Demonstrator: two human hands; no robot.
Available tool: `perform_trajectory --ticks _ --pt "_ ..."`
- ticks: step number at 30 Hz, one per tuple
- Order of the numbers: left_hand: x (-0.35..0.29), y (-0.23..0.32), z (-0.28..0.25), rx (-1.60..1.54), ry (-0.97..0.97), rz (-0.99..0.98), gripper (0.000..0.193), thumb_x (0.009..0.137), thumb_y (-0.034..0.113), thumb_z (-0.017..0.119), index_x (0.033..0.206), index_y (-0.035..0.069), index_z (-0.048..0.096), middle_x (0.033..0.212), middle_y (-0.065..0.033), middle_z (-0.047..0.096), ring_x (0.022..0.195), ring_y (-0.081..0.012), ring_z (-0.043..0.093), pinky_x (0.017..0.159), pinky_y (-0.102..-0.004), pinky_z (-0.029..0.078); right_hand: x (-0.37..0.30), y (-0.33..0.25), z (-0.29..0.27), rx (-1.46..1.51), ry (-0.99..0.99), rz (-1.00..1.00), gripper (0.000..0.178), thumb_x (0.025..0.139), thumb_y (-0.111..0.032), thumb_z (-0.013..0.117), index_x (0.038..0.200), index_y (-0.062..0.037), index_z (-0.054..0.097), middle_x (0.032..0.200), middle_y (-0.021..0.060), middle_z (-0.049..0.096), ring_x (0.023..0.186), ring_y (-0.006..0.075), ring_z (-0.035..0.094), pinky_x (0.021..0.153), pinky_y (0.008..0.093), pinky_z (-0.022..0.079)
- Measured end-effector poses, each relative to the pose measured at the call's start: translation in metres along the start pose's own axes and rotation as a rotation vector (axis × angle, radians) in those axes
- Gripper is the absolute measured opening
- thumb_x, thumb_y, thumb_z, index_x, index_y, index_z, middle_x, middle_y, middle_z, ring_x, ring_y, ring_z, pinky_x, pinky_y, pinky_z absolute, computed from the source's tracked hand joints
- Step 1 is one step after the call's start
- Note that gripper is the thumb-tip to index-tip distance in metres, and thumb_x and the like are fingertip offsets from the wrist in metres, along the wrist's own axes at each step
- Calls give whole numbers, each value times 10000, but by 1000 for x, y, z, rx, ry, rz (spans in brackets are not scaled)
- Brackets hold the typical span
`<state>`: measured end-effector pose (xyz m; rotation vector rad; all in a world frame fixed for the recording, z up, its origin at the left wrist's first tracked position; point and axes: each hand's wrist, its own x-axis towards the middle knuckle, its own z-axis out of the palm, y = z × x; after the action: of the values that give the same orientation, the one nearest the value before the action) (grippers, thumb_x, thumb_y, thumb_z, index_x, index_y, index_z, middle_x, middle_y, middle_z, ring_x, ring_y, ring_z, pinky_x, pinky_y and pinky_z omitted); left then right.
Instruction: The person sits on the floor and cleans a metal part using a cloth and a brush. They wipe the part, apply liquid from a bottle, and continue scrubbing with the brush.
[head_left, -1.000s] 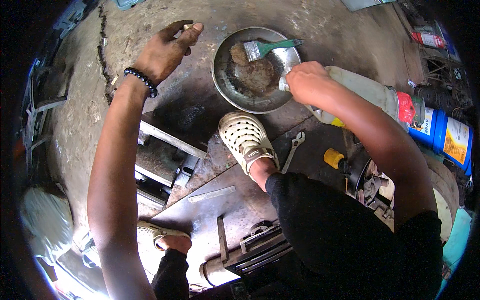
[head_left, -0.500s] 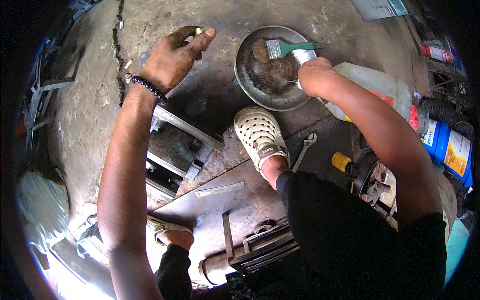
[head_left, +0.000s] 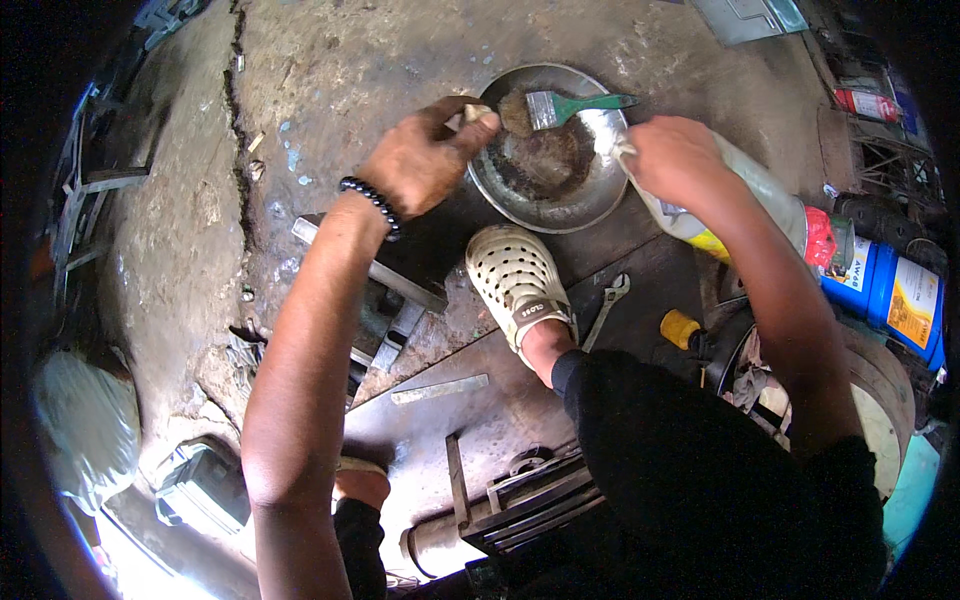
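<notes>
My left hand (head_left: 432,158), with a black bead bracelet on its wrist, pinches a small pale cream piece (head_left: 474,114) between thumb and fingers. It is close to the left rim of a round metal pan (head_left: 545,215) on the floor. A paintbrush (head_left: 580,107) with a green handle lies in the pan, and the pan's inside is dark and dirty. My right hand (head_left: 672,160) is closed on the mouth end of a translucent white plastic jug (head_left: 765,185), which lies tilted beside the pan's right rim. My fingers hide most of the jug's neck.
Near the pan are my cream clog (head_left: 515,275) and an adjustable wrench (head_left: 606,310). To the right are a yellow-topped tool (head_left: 680,327) and a blue bucket (head_left: 885,300). A metal frame (head_left: 400,285) lies under my left forearm, with a flat metal strip (head_left: 440,388) nearer.
My left hand has moved right and slightly down, toward the pan, still pinching the pale piece. My right hand has shifted a little right with the jug, away from the pan's middle.
</notes>
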<state>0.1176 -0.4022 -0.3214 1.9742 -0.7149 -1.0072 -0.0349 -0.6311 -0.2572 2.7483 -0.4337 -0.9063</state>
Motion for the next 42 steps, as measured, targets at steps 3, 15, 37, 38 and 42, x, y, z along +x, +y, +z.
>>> perform_trajectory --ticks 3,15,37,38,42 --pt "16 31 21 9 -69 161 673 896 562 587 1329 46 561 1252 -262 606 1212 -373 563 1037 -416 426 -37 17 -2 245 236 105 376 909 -375 586 1067 -50 689 947 197 693 889 402 656 832 468 518" --pt "52 137 55 442 -264 384 626 891 576 583 1194 33 645 1035 -269 675 949 -402 664 857 -450 514 -79 32 7 743 377 17 273 909 -272 635 959 -3 646 757 235 605 666 382 627 606 406 468" --pt "-9 208 99 810 20 1251 475 791 174 626 1265 156 617 1268 -109 610 1115 -313 601 953 -435 448 -161 105 23 624 550 -136 225 826 -187 745 902 3 651 745 161 621 668 312 634 603 384 476" --pt "-13 209 108 820 1 1287 492 780 174 628 1272 166 615 1307 -100 594 1146 -302 589 976 -426 435 -172 111 27 610 644 -221 225 827 -170 745 944 -4 647 805 147 635 695 291 641 601 374 475" --pt "-36 213 142 657 -29 1377 544 770 152 639 1311 192 593 1377 -91 552 1236 -275 540 1033 -415 399 -253 134 58 628 573 -166 232 869 -186 687 1023 -18 643 899 174 664 831 352 666 749 433 526"
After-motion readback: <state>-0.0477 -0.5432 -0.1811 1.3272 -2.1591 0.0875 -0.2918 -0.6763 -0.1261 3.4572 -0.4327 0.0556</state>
